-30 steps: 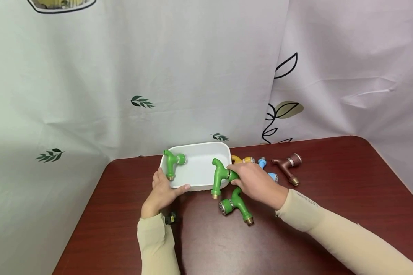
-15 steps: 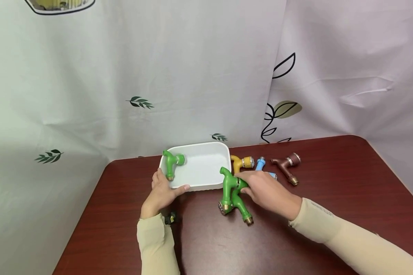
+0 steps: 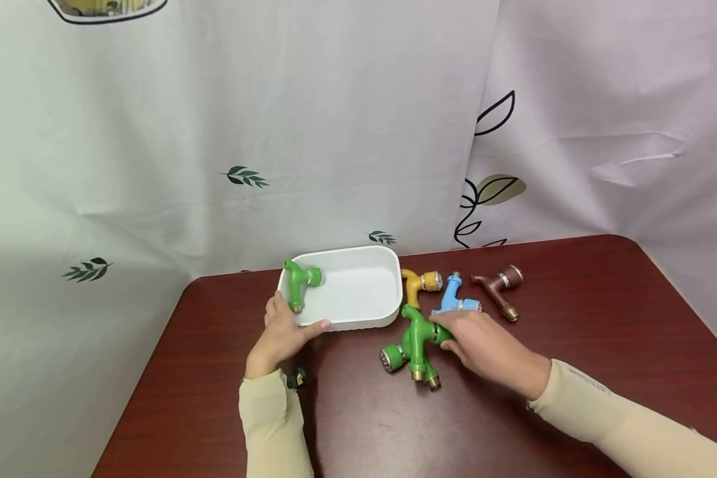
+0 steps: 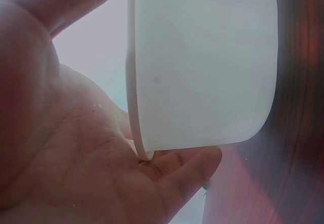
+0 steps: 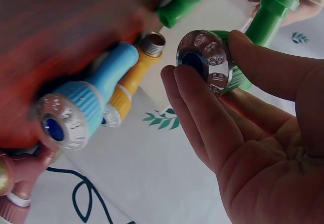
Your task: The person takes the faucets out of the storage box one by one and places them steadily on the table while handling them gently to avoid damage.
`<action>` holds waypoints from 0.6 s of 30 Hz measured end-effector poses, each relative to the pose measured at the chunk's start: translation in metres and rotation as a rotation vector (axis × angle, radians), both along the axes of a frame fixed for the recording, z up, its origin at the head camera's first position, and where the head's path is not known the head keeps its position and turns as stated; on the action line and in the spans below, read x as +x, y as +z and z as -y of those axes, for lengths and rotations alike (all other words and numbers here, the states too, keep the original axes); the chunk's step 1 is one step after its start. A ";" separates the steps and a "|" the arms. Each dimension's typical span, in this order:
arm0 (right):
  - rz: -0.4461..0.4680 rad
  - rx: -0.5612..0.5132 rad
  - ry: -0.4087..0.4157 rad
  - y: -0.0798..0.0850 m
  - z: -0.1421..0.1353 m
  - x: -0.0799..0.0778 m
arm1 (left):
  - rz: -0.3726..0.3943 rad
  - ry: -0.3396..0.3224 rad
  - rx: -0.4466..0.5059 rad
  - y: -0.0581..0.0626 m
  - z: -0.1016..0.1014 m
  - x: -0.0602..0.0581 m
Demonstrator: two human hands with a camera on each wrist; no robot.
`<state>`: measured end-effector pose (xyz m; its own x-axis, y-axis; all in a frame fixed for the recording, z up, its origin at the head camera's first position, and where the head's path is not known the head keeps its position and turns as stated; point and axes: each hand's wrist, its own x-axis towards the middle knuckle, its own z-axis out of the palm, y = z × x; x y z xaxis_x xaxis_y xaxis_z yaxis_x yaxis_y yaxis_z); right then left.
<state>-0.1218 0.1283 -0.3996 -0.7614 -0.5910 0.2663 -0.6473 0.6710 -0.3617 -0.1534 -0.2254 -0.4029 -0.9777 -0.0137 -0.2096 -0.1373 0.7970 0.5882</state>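
My left hand grips the front left corner of a white plastic basin, thumb along the front and fingers at the left side. In the left wrist view the basin's pale wall stands close beside the palm. One green tap lies inside it at the left end. My right hand pinches another green tap by its ribbed, chrome-ended knob, brass thread pointing down. The held tap overlaps a third green tap on the table, hiding part of its body.
Right of the basin lie a yellow tap, a light blue tap and a brown tap. A small black object shows beside the left wrist. Behind the dark red table hangs a pale cloth.
My right hand has carried the green tap from the basin's front right corner rightward and nearer me, over the other green tap. The yellow and blue taps show more. My left hand stays put.
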 end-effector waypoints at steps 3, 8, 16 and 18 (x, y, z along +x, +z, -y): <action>0.027 0.008 -0.012 -0.003 -0.004 0.003 | 0.004 0.001 -0.003 0.001 0.000 0.000; 0.057 0.001 -0.011 -0.006 -0.010 0.007 | 0.002 0.004 -0.009 0.001 0.000 0.000; 0.086 0.019 -0.011 -0.011 -0.019 0.011 | 0.001 -0.001 -0.007 0.001 0.000 0.000; 0.087 0.024 -0.003 -0.012 -0.021 0.012 | 0.004 0.000 -0.005 0.001 -0.001 0.000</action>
<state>-0.1103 0.1491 -0.4114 -0.7829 -0.5942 0.1846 -0.6120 0.6821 -0.4003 -0.1535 -0.2248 -0.4022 -0.9767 -0.0152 -0.2139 -0.1403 0.7998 0.5836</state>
